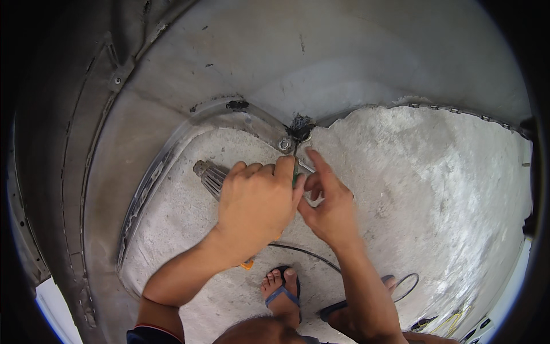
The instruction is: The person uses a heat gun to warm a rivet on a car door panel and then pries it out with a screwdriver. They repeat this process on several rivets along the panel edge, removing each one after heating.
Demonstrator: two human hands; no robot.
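Observation:
My left hand (258, 192) is closed in a fist around a green-handled tool (296, 170). Its thin dark shaft reaches up to a ragged black patch (301, 126) on the lower edge of a grey metal panel (355, 63). Close beside it, my right hand (330, 206) has its index finger stretched toward the patch, the other fingers loosely bent and apart. Its thumb is near the left thumb. Partly hidden behind my left hand and wrist is a heat gun (212, 178), its ribbed grey nozzle end pointing up and left and bits of orange body showing.
A bolt (285, 144) sits in the panel's curved flange (189, 135), left of the patch. A black cable (306, 250) runs over the concrete floor (401, 189) past my sandalled feet (282, 289). Yellow wire (452, 324) lies at lower right.

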